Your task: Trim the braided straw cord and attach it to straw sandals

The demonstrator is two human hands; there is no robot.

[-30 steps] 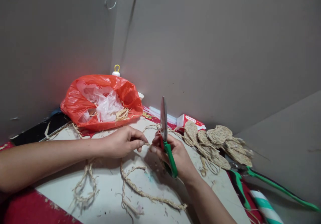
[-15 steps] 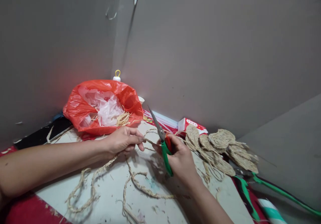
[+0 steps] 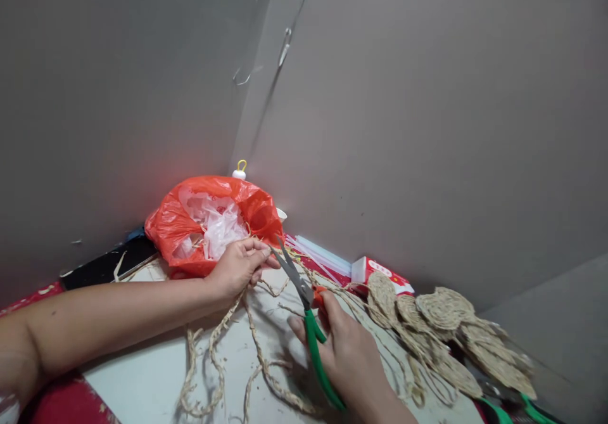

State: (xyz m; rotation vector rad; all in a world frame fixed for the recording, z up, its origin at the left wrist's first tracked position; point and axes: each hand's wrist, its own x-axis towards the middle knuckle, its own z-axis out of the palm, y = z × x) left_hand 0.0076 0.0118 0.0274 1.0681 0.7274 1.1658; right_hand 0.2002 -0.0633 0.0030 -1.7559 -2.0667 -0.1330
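My left hand [image 3: 241, 264] pinches a twisted straw cord [image 3: 219, 338], whose lengths hang in loops below the fingers onto the white board. In my right hand [image 3: 349, 351] is a pair of scissors [image 3: 313, 332] with green and orange handles. Their blades point up and left, slightly parted, with the tips close to my left fingertips. Whether the blades touch the cord cannot be made out. To the right of my right hand lies a bunch of flat coiled straw pieces [image 3: 444, 310], with thin cords trailing from it.
A red plastic bag [image 3: 166, 227] with white plastic and straw stands behind my left hand. A red and white box [image 3: 377, 272] lies against the grey partition [image 3: 427, 126]. A dark flat object [image 3: 107, 262] is at the left; green-handled tools [image 3: 536, 408] are at lower right.
The view has tilted upward, showing shelves over the partition. The scissors have been brought over to my left fingertips, blades now parted. My right fingers have let go of the cord.
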